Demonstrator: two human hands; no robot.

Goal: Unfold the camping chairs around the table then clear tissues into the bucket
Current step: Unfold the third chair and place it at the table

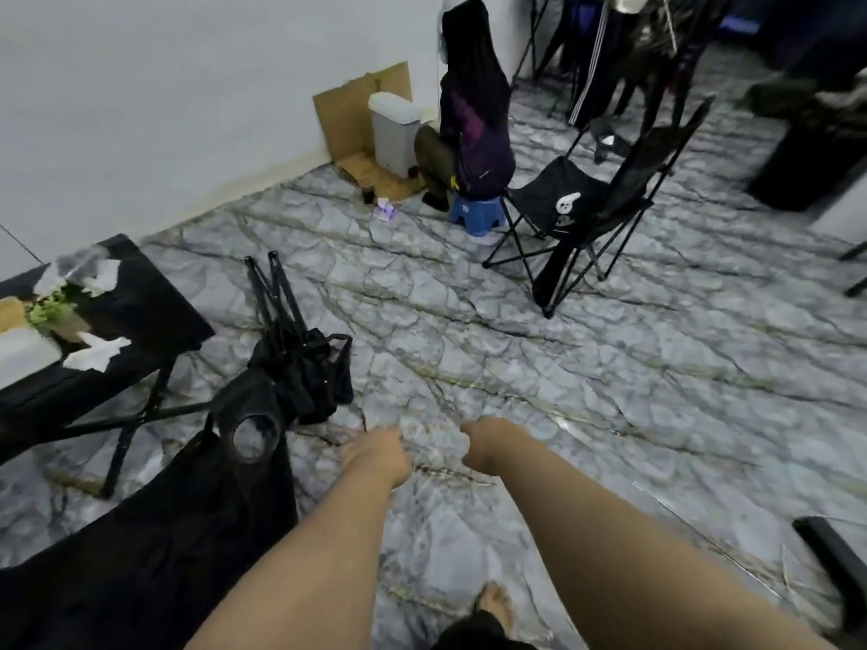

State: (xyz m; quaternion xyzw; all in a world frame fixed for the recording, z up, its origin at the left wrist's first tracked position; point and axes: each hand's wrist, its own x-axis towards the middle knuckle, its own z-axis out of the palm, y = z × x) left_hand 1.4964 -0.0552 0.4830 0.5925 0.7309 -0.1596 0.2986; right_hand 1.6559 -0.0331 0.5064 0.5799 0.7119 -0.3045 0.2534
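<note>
Centre foreground: left hand [380, 450] and right hand [483, 447], arms stretched forward over the marble floor [610, 368], hands apart, each curled into a fist with nothing in it (blurred, so finer detail is lost). Left of the hands: folded camping chair [300, 363] lying on the floor beside the black surface [150, 307], opened chair [201, 509] just below it, tissues [98, 353] scattered on the surface. Upper right of the frame: second opened chair [563, 204], near a seated person [474, 133] and a white bin [391, 133].
</note>
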